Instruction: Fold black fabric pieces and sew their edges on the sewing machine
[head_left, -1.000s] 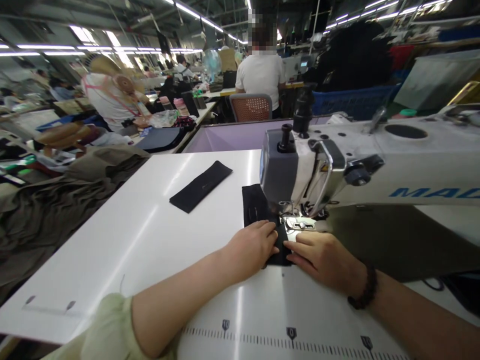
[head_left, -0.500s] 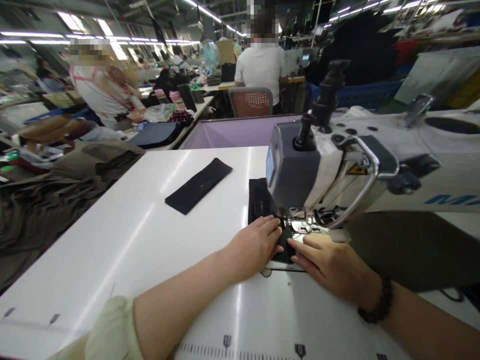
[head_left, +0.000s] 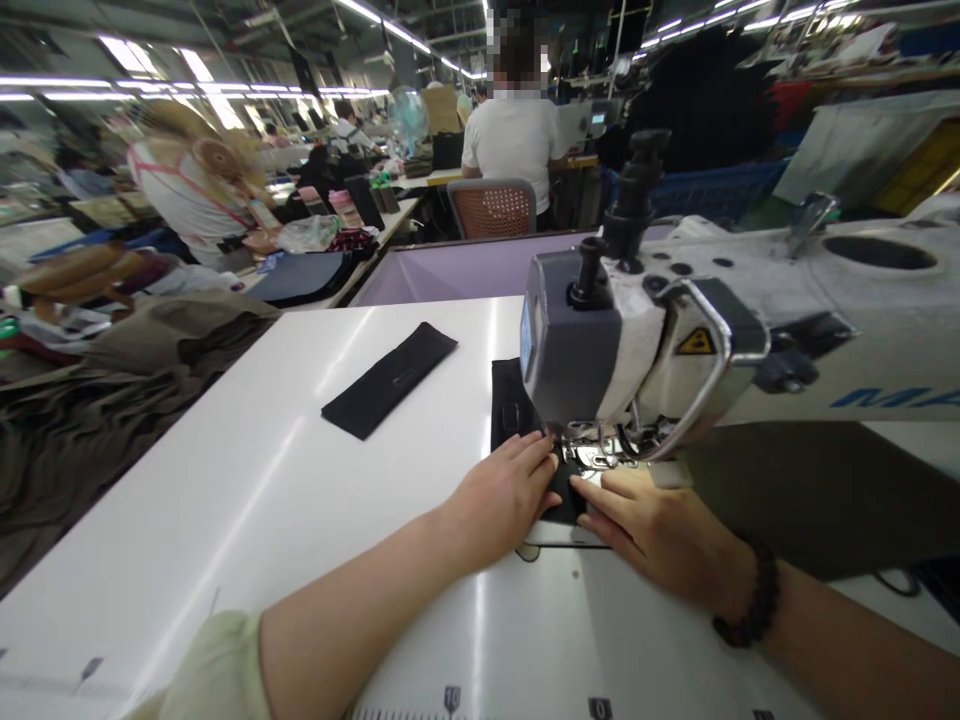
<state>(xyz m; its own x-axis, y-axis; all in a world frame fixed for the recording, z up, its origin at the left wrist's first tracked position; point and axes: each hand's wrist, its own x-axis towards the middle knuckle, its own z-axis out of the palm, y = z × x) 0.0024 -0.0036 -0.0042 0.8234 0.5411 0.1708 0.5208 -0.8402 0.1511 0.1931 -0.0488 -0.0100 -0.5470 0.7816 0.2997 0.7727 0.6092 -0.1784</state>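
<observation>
A black fabric piece (head_left: 510, 395) lies under the head of a sewing machine (head_left: 574, 340), its far end showing to the left of the head. My left hand (head_left: 506, 490) rests flat on it, fingers stretched toward the needle area. On the near right side of the fabric, the fingertips of my right hand (head_left: 649, 525) touch its edge, fingers extended beside the metal needle plate (head_left: 600, 455). The needle itself cannot be made out. A second black fabric piece (head_left: 390, 380), with a small rectangular outline in its middle, lies apart on the white table (head_left: 300, 520).
Piled brown-grey cloth (head_left: 135, 400) lines the table's left side. Dark olive cloth (head_left: 825, 490) lies under the machine arm. Beyond the far edge is a lilac bin (head_left: 450, 272), then a chair (head_left: 493, 208) with a seated person. Another person stands at the left.
The whole view has shifted slightly, moving the scene a little left in the picture. Both hands keep nearly the same place on the fabric, with no clear movement of the cloth.
</observation>
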